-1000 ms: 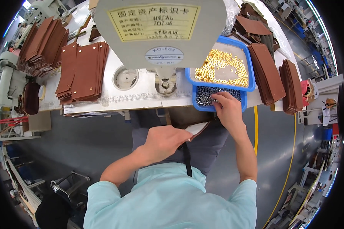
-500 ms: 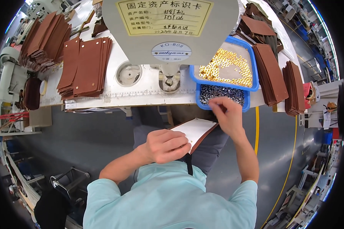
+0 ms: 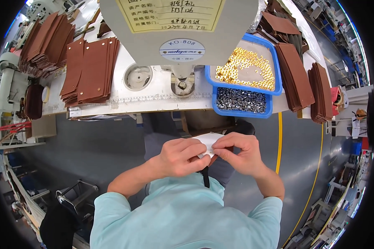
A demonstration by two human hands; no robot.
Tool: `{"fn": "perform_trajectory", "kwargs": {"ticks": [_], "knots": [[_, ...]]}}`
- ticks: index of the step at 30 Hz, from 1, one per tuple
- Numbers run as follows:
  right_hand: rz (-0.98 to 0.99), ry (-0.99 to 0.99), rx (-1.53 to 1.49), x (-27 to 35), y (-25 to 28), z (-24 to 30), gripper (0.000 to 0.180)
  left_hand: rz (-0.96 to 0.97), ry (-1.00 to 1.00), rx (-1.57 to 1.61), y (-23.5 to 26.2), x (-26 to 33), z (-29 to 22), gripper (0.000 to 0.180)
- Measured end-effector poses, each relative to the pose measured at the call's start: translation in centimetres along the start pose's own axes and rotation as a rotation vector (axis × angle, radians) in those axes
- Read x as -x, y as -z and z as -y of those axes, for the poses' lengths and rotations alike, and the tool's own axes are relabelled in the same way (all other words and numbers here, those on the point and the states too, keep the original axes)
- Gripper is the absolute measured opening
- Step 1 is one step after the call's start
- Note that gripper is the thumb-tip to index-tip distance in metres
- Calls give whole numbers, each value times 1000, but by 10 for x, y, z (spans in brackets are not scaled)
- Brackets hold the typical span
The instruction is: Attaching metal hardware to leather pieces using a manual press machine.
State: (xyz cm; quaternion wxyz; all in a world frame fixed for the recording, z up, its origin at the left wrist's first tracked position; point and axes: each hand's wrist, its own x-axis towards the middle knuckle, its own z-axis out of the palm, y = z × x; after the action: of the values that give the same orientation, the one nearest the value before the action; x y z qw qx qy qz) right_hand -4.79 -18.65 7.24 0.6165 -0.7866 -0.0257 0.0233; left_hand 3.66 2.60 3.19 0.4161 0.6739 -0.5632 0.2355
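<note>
Over my lap, my left hand [image 3: 182, 157] grips a brown leather panel with a white face [image 3: 207, 138], its fingers closed around the near left part. My right hand [image 3: 239, 152] meets it from the right, thumb and forefinger pinched against the white face. Anything small between those fingertips is hidden. Beyond the hands, at the table edge, a blue tray of small dark metal snap parts [image 3: 242, 101] sits partly under another blue tray of gold-coloured ring-shaped parts [image 3: 244, 68]. A grey-white press machine [image 3: 170, 31] stands ahead, its lower die [image 3: 182, 86] on the table.
Stacks of brown leather panels lie on the white table [image 3: 153, 103]: one with snaps [image 3: 93, 70] at left, another [image 3: 50, 39] behind it, and more panels [image 3: 295, 79] at right. A round metal dish [image 3: 138, 78] is set beside the die. A metal-framed stool [image 3: 77, 197] stands at lower left.
My right hand has come down and left from the tray of dark parts to the white-faced panel. The panel is now tilted and more covered by both hands. The view has shifted slightly.
</note>
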Motion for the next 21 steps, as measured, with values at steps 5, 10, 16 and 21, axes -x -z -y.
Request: {"fn": "perform_trajectory", "kwargs": {"ticks": [5,10,16,21], "knots": [[26,-84,-110,-7,-4,7,9,-33,40,62,-8,9,2,20],[80,-112,-159,-10,-3,3,12,-33,140,152,-6,10,1,21],[86,-83,-132,-12,-3,5,14,-33,206,201,-6,8,0,26],[81,-83,-43,-13,-5,7,15,-26,217,207,-6,11,1,24]]}}
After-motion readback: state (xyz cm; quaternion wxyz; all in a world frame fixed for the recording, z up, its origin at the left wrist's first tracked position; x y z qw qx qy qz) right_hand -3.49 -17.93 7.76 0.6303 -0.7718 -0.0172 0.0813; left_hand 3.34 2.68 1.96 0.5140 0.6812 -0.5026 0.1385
